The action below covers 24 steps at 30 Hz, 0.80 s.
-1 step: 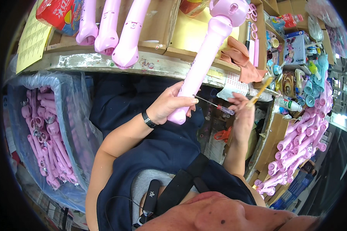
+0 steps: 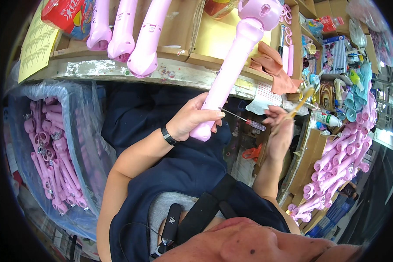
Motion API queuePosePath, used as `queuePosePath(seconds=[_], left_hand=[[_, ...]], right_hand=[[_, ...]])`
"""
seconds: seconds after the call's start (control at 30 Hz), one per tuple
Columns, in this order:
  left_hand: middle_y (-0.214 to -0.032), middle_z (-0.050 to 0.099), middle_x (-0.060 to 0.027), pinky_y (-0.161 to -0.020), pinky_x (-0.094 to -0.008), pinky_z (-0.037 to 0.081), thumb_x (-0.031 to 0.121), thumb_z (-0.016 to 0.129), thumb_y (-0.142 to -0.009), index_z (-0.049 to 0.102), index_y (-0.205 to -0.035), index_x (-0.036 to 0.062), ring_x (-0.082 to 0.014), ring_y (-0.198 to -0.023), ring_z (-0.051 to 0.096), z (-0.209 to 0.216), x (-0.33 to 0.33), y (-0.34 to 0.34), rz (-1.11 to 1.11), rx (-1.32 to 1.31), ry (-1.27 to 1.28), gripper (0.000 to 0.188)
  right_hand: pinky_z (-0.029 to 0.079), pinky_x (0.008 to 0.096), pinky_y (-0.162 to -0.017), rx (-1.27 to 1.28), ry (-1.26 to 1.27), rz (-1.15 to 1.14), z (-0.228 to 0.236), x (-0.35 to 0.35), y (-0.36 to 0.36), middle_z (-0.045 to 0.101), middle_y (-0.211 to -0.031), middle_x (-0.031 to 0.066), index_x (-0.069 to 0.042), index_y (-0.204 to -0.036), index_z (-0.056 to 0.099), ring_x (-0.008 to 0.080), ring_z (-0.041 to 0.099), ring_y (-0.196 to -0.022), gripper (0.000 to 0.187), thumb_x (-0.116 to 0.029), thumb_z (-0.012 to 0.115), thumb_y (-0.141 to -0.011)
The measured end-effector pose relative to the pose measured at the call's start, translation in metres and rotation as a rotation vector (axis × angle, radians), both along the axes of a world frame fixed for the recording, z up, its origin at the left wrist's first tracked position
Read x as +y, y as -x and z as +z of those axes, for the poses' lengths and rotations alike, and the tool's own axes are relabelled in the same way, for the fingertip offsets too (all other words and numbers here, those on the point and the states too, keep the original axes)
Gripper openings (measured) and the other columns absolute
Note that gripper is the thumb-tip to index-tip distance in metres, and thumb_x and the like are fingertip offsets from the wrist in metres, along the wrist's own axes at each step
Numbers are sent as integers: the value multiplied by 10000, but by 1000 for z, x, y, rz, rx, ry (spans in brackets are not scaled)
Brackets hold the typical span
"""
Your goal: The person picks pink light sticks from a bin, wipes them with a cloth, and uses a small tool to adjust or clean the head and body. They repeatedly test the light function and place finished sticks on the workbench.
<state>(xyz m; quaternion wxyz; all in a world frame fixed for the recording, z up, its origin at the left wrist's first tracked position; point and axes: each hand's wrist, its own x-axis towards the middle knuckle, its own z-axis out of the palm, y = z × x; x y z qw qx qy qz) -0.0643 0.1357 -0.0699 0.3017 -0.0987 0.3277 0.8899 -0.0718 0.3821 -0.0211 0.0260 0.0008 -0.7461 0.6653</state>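
Observation:
My left hand (image 2: 191, 116) is wrapped round the lower part of a pink plastic wand (image 2: 226, 78), held slantwise with its round, hollow head at the top. By my left thumb, the thin shaft of a screwdriver (image 2: 255, 125) with a clear purple handle sticks out to the right; how it is held there is partly hidden. My right hand (image 2: 280, 131), right of the screwdriver, has its fingers closed on a thin yellow-handled brush (image 2: 302, 100), which is blurred and points up and right. Its hand stays apart from the wand.
Several pink wands (image 2: 144, 56) lie at the table's edge (image 2: 91, 70). A plastic-lined blue bin (image 2: 67, 100) with pink parts stands left. An orange cloth (image 2: 270, 61) hangs over the edge. Stacked pink tubes (image 2: 336, 161) and a cluttered shelf with a white bottle (image 2: 328, 118) are right.
My right hand and the brush have shifted slightly to the right, away from the screwdriver handle. My left hand, the wand and the screwdriver look unmoved.

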Motion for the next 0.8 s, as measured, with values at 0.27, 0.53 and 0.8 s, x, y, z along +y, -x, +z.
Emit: queuePosePath(seconds=[0.27, 0.53, 0.8], left_hand=[[-775, 636, -92, -580, -253, 514, 140, 684, -846, 474, -1258, -17, -134, -607, 622, 2, 2, 1, 8, -11, -48, 488], [-769, 619, -93, -566, -264, 519, 126, 678, -853, 503, -1134, 16, -147, -602, 622, 8, 13, 11, 20, -61, -118, 349], [-774, 616, -90, -561, -267, 523, 133, 691, -847, 502, -1111, 24, -140, -597, 618, 10, 13, 13, 20, -53, -123, 342]], right_hand=[[347, 193, -597, -124, -365, 352, 57, 1, 49, 472, -794, -5, -12, -1056, 511, 61, 423, -675, 246, -246, 437, -1042], [471, 284, -826, -395, -513, 804, 96, -35, 107, 617, -1016, 49, -29, -978, 664, 173, 607, -924, 135, -123, 664, -881], [440, 230, -663, -209, -678, 773, 88, -37, 115, 674, -867, 10, -9, -1022, 713, 56, 550, -758, 161, -75, 642, -894]])
